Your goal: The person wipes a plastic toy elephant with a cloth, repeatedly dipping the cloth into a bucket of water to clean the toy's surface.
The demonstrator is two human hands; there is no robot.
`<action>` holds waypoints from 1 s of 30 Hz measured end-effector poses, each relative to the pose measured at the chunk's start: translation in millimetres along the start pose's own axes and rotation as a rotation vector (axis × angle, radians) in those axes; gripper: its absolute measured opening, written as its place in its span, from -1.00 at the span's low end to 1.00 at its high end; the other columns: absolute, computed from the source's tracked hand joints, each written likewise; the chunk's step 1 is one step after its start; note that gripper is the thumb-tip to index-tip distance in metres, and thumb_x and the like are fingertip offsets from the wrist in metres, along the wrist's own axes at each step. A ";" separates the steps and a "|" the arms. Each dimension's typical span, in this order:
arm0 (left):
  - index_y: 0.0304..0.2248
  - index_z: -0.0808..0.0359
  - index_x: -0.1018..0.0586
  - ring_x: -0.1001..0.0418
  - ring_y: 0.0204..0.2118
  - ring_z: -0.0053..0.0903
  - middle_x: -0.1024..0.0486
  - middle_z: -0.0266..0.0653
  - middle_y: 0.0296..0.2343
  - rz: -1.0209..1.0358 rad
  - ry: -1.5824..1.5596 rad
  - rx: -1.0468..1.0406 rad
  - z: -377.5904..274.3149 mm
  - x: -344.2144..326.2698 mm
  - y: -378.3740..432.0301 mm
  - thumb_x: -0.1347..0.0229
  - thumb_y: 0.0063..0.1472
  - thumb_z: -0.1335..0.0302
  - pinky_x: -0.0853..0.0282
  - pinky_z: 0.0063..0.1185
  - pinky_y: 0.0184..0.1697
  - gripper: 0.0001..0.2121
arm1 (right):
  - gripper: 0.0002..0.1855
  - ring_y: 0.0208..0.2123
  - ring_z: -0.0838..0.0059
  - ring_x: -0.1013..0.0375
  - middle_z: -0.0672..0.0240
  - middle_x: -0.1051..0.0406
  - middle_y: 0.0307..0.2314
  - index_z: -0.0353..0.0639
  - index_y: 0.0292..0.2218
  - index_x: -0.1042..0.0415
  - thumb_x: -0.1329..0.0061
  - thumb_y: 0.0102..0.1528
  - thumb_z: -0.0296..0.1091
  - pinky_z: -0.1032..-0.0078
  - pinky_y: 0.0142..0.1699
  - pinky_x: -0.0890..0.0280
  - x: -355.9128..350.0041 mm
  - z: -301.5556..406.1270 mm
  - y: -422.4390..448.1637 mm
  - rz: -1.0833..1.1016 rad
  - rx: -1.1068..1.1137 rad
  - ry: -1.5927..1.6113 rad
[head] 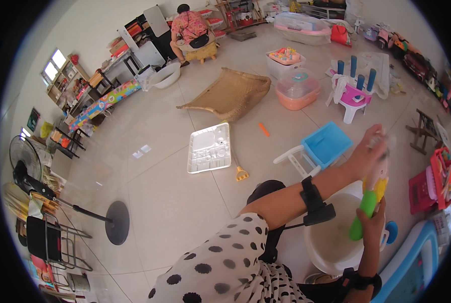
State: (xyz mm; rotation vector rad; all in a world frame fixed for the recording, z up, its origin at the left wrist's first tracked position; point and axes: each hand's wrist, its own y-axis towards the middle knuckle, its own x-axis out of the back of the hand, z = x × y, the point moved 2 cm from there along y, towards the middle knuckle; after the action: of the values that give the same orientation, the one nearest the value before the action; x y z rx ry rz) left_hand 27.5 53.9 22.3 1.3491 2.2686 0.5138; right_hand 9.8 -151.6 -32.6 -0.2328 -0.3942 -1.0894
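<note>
My right hand (373,221) grips the green handle of a plastic toy (366,208), which has a yellow collar and a pale pink upper part. The toy is tilted over a white bucket (311,246) holding cloudy water. At the toy's upper end is my left hand (375,149), blurred, fingers curled near something whitish and grey. I cannot tell whether it holds that thing. Black straps ring both my forearms. Just beyond the bucket lies a light blue plastic bin (325,144) with a white frame (295,161).
A white plastic tray (209,148), a yellow toy rake (242,174) and an orange strip (264,129) lie on the floor. Farther off are a woven basket (229,92) and an upturned stool (352,96). An inflatable pool (411,257) borders my right. Another person (191,28) sits at the back.
</note>
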 end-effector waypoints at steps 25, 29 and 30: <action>-0.11 0.40 -0.35 -0.49 -0.29 -0.35 -0.49 -0.08 -0.31 -0.033 0.202 0.203 -29.2 -5.0 -14.3 -0.21 0.06 0.44 -0.41 -0.49 -0.21 -0.57 | 0.00 -0.33 0.26 -0.53 0.04 -0.47 -0.27 -0.25 0.24 0.03 -0.14 -0.20 -0.35 0.44 -0.16 -0.42 -4.2 24.6 -13.1 -0.077 0.093 -0.184; -0.10 0.43 -0.38 -0.51 -0.33 -0.35 -0.52 -0.06 -0.37 -0.053 0.199 0.177 -12.6 3.8 -8.3 -0.19 0.06 0.44 -0.43 -0.49 -0.25 -0.57 | -0.03 -0.37 0.24 -0.54 0.07 -0.49 -0.33 -0.27 0.20 0.00 -0.14 -0.20 -0.34 0.41 -0.20 -0.44 -5.8 19.5 -14.6 0.006 0.128 -0.115; -0.10 0.43 -0.38 -0.52 -0.34 -0.33 -0.53 -0.04 -0.38 -0.033 0.158 0.200 -13.4 7.3 -5.6 -0.19 0.05 0.44 -0.43 -0.48 -0.24 -0.56 | -0.07 -0.39 0.24 -0.53 0.08 -0.48 -0.36 -0.28 0.17 -0.03 -0.14 -0.21 -0.34 0.41 -0.23 -0.45 -7.5 20.0 -15.6 0.117 0.054 0.052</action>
State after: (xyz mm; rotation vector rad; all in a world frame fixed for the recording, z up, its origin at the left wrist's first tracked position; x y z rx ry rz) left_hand 13.1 56.7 29.2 1.4059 2.5235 0.4029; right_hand -11.1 -145.0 -17.8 -0.1773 -0.3585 -0.9664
